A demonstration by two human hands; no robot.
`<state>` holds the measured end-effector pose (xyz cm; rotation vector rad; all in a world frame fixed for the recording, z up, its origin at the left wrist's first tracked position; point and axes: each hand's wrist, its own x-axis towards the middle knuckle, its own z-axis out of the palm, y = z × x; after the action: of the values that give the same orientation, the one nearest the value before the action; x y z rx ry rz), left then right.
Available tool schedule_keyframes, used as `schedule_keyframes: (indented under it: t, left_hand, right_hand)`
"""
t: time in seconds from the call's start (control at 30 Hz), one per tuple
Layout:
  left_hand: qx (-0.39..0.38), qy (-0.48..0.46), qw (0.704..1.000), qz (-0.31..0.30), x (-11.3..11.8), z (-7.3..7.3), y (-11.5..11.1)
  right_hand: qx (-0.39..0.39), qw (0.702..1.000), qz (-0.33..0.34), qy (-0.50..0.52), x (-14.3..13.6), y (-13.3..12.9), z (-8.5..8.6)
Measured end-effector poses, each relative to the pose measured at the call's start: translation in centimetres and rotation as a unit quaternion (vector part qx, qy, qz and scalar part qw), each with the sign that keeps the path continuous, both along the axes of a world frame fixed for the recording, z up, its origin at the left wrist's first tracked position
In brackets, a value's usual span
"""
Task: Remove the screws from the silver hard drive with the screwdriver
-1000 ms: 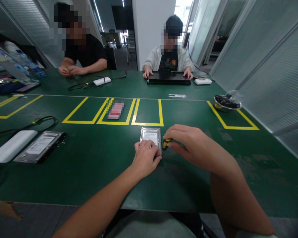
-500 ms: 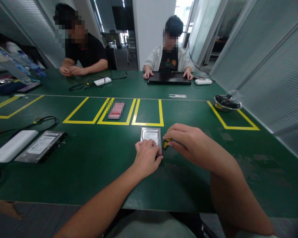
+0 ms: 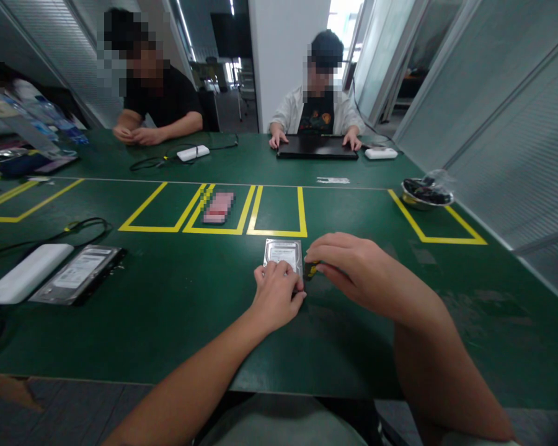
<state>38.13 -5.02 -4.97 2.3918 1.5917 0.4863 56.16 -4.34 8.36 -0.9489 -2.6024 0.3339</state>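
A silver hard drive [image 3: 283,249] with a white label lies on the green table in front of me. My left hand [image 3: 277,293] rests over its near part, fingers curled and gripping it; that end is mostly hidden. Close to the drive's right edge, my right hand [image 3: 348,260] pinches a small black-and-yellow object [image 3: 311,270]. The fingers cover much of that object, so its exact kind does not show. Further left lies a second hard drive [image 3: 77,274], beside a white power bank [image 3: 25,272].
Yellow tape [image 3: 279,233] marks boxes across the table [image 3: 177,322]; a pixelated pink item [image 3: 218,207] lies in one. A bowl of dark items [image 3: 426,192] stands at right. Opposite, one person holds a flat black panel [image 3: 317,147]; another sits with hands together. Cables lie left.
The view has shifted very slightly. Both hands and the hard drive stay in nearly the same place.
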Motion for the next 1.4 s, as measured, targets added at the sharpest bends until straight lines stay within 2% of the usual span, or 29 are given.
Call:
schedule_keyframes:
  t: [0.27, 1.4]
  left_hand:
    - [0.002, 0.003, 1.000, -0.001, 0.09, 0.13, 0.00]
    - [-0.015, 0.015, 1.000, -0.008, 0.09, 0.38, -0.02]
  right_hand:
    - [0.004, 1.000, 0.015, 0.016, -0.03, 0.11, -0.06]
    - [0.008, 1.000, 0.009, 0.026, 0.46, 0.28, -0.12]
